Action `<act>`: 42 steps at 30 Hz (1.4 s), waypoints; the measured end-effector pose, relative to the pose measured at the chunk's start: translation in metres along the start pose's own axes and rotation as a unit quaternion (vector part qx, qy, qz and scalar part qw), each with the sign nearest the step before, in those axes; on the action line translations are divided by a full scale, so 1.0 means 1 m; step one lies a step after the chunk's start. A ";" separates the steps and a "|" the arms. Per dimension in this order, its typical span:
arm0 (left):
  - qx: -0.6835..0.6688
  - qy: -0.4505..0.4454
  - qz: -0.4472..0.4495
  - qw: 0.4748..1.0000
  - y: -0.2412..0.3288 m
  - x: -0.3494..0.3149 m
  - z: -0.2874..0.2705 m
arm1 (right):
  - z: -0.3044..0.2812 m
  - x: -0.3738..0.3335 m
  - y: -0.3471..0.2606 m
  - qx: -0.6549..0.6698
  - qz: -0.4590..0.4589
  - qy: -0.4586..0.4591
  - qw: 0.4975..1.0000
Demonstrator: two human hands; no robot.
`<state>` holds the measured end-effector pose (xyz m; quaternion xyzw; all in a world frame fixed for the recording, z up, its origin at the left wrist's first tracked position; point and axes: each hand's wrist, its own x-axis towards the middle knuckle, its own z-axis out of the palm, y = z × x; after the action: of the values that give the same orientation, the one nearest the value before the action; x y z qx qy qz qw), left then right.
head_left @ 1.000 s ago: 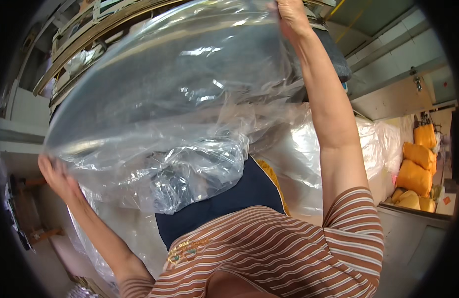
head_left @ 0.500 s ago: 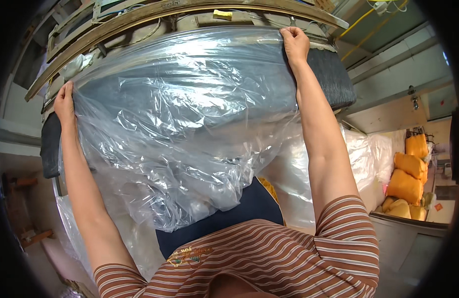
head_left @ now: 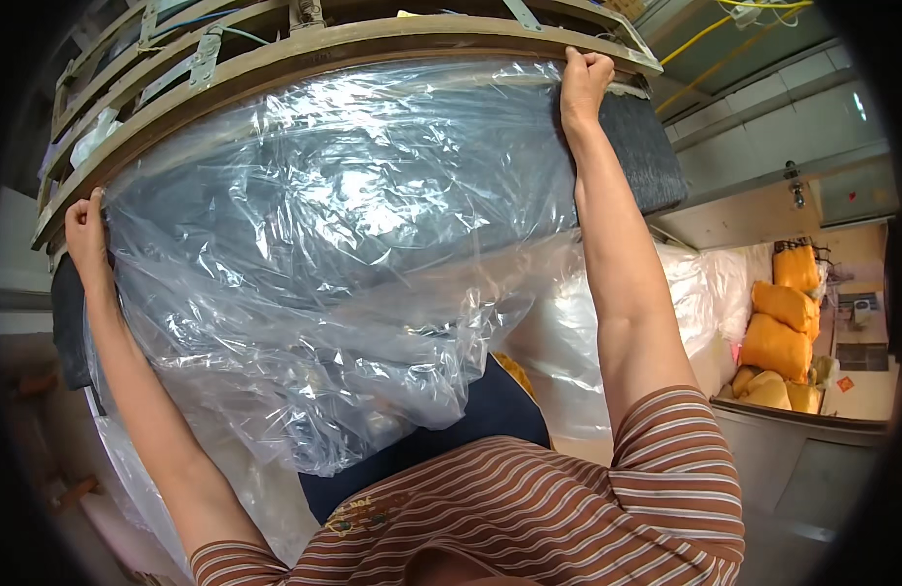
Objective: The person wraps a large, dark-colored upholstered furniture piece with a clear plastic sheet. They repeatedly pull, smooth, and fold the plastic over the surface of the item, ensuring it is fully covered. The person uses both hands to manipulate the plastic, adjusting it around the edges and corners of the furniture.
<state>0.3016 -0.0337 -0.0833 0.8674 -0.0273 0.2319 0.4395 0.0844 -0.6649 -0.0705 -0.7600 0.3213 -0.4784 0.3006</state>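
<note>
The clear, crinkled plastic sheet [head_left: 363, 210] spreads across the upper middle of the frame and sags in loose folds toward the lower centre, with bright glare on its upper half. It lies in front of a long dark-grey block with a rough surface [head_left: 638, 151], which shows bare at the upper right. The left hand [head_left: 87, 239], at the left of the frame, pinches the sheet's upper left corner between thumb and curled fingers. The right hand [head_left: 585, 93], at the upper right of centre, has thumb and fingers pressed together on the sheet's upper edge, close below a long brown wooden bar [head_left: 392, 41] that curves across the top. A grey metal bracket [head_left: 206, 59] is fixed to the slatted framework at the upper left. In the lower centre, the sheet's bottom folds hang over a navy-blue cloth [head_left: 504, 415] at the waist of the brown-and-white striped shirt [head_left: 529, 498]. At the right of the frame, more pale, translucent plastic sheeting [head_left: 690, 293] lies near stacked bright-orange bundles [head_left: 778, 342], and a thin yellow cable [head_left: 687, 51] runs through the upper right corner
</note>
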 end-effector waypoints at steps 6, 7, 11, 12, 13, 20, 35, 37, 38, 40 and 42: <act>0.172 -0.069 0.109 0.977 -0.014 0.012 -0.008 | 0.005 0.004 -0.008 -0.094 0.039 0.000 0.995; 0.117 -0.031 0.161 0.980 -0.019 0.002 -0.010 | 0.003 -0.001 -0.018 -0.150 0.044 -0.070 0.985; -0.049 0.014 0.071 0.996 0.007 -0.022 -0.055 | -0.047 -0.034 -0.024 -0.175 -0.123 -0.211 0.954; -0.091 -0.009 0.029 0.995 0.010 -0.031 -0.066 | -0.057 -0.038 -0.018 -0.112 -0.159 -0.199 0.960; -0.041 -0.047 0.054 0.997 -0.006 -0.036 -0.090 | -0.060 -0.041 -0.022 -0.043 -0.145 -0.227 0.962; 0.284 0.107 0.312 0.900 0.050 -0.112 -0.120 | -0.092 -0.071 -0.054 0.283 0.034 -0.344 0.895; -0.145 -0.554 0.066 0.817 0.196 -0.347 0.009 | -0.150 -0.109 -0.119 0.293 -0.100 -0.451 0.837; -0.365 -0.453 -0.103 0.807 0.172 -0.321 -0.053 | -0.165 -0.111 -0.129 0.257 -0.051 -0.492 0.831; -0.481 -0.300 -0.155 0.809 0.161 -0.315 -0.088 | -0.170 -0.114 -0.137 0.243 -0.029 -0.512 0.823; -0.686 -0.238 -0.252 0.640 0.118 -0.273 -0.155 | -0.172 -0.119 -0.154 0.245 -0.046 -0.554 0.795; -0.548 -0.007 -0.307 0.778 0.066 -0.249 -0.197 | -0.166 -0.129 -0.159 0.241 -0.106 -0.567 0.780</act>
<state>-0.0112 0.0396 -0.0406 0.4437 0.1147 0.0246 0.8885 -0.0797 -0.4921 0.0424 -0.8259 -0.1164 -0.0515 0.5493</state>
